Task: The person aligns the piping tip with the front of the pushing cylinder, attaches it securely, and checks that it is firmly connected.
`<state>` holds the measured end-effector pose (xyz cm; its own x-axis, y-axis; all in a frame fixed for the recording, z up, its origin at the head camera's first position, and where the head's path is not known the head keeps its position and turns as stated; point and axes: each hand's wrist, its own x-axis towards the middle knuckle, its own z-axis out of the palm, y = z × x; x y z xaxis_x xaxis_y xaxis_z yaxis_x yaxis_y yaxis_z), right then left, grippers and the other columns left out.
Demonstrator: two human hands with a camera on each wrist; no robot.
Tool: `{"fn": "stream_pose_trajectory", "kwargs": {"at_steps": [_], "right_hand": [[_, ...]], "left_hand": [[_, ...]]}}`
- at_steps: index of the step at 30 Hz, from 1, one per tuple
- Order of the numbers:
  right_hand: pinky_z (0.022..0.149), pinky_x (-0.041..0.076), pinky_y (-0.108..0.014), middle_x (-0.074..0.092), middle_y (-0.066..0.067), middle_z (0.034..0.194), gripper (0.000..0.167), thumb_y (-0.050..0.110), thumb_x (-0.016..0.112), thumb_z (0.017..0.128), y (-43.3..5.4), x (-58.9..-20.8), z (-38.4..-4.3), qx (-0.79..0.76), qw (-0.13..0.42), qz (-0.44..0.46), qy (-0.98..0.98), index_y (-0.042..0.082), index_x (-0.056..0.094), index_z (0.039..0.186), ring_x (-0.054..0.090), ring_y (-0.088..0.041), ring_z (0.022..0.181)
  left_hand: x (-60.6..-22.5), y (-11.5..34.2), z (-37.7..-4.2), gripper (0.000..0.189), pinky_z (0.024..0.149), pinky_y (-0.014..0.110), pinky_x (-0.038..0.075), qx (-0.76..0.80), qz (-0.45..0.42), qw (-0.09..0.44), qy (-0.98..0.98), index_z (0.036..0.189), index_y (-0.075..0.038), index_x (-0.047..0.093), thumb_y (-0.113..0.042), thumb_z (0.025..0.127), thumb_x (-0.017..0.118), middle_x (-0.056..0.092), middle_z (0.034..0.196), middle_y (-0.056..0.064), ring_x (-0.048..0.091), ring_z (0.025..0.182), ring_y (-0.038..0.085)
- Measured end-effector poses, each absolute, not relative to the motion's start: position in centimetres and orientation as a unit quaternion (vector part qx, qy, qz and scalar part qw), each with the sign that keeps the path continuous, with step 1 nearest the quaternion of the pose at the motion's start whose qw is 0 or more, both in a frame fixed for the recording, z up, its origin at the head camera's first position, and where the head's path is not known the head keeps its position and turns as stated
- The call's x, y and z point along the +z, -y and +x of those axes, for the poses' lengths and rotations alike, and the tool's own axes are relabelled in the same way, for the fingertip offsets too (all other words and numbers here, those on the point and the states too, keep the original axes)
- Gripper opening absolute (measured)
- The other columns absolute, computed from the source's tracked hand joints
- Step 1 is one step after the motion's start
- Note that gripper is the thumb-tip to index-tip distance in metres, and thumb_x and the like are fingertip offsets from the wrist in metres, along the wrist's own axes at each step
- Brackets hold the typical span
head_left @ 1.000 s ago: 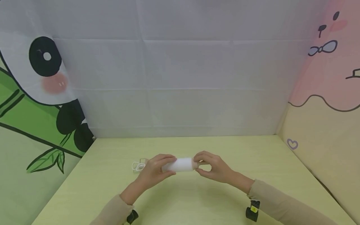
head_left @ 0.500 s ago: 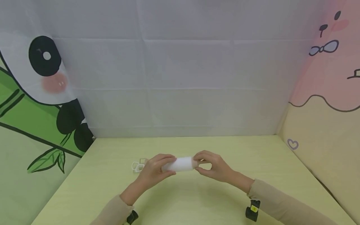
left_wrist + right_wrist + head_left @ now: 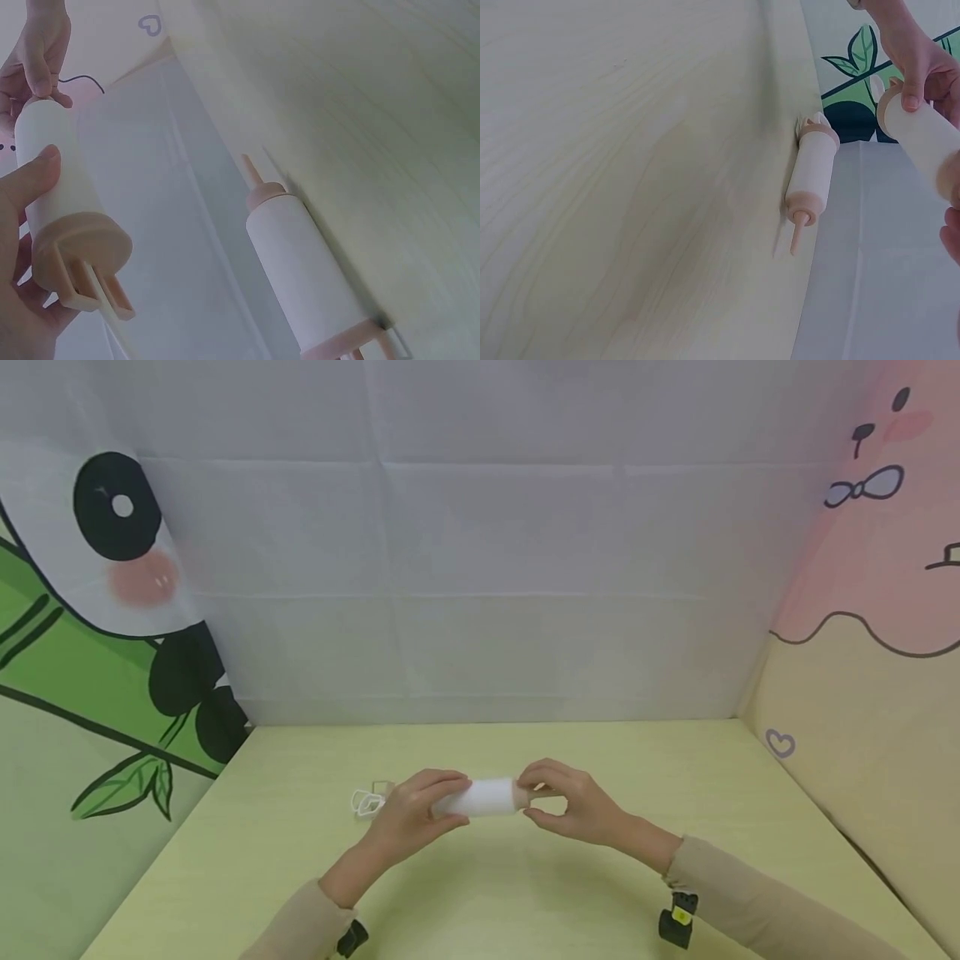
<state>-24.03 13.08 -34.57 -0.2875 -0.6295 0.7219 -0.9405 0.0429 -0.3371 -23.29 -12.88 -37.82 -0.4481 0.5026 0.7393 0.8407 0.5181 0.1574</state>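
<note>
A white syringe-like tube [image 3: 487, 797] with beige ends is held sideways above the table. My left hand [image 3: 412, 814] grips its barrel near the handle end, thumb along the near side. The fingers and thumb of my right hand [image 3: 573, 802] pinch the beige nozzle end. The left wrist view shows the beige handle end [image 3: 82, 255] with finger loops and a thin white rod coming out of it. A second, matching syringe [image 3: 304, 270] lies on the table beyond, its slim beige tip pointing right; in the head view the held one and my hands mostly hide it.
White loops [image 3: 367, 804] show on the table just left of my left hand. The pale wooden table [image 3: 480, 902] meets a plain grey-white cloth [image 3: 487, 610] at the back. Printed cartoon cloths stand along both sides. Each wrist wears a black camera [image 3: 677, 922].
Both hands keep their hold on the syringe almost in place. The barrel tilted slightly, then levelled a little, and the right hand has shifted very slightly right.
</note>
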Motion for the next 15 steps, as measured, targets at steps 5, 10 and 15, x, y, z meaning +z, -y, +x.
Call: {"fn": "stream_pose_trajectory", "kwargs": {"at_steps": [5, 10, 15], "right_hand": [[0.066, 0.054, -0.03, 0.057, -0.02, 0.095, 0.04, -0.018, 0.072, 0.06, -13.3, -35.9, -25.0, 0.396, 0.206, 0.573, 0.688, -0.009, 0.056, 0.096, 0.061, -0.03, 0.083], [0.071, 0.053, -0.024, 0.058, -0.015, 0.098, 0.042, -0.013, 0.073, 0.063, -13.6, -37.5, -26.4, 0.387, 0.22, 0.573, 0.689, -0.004, 0.057, 0.1, 0.061, -0.025, 0.086], [0.073, 0.052, -0.022, 0.058, -0.011, 0.102, 0.038, -0.006, 0.073, 0.069, -13.8, -37.8, -26.5, 0.384, 0.222, 0.566, 0.695, -0.001, 0.058, 0.103, 0.061, -0.021, 0.09]], "left_hand": [[-37.8, 12.9, -23.3, 0.048, 0.067, 0.025, 0.054, -0.265, -0.414, 0.319, 0.81, 0.102, -0.006, 0.065, -0.012, 0.058, 0.084, 0.063, 0.101, 0.007, 0.061, 0.089, 0.022], [-38.0, 12.9, -23.4, 0.049, 0.066, 0.027, 0.054, -0.269, -0.408, 0.317, 0.813, 0.102, -0.007, 0.065, -0.013, 0.057, 0.085, 0.064, 0.101, 0.008, 0.062, 0.089, 0.023], [-37.8, 12.8, -23.4, 0.049, 0.066, 0.029, 0.054, -0.267, -0.404, 0.315, 0.816, 0.102, -0.007, 0.065, -0.014, 0.058, 0.084, 0.064, 0.104, 0.008, 0.062, 0.091, 0.024]]}}
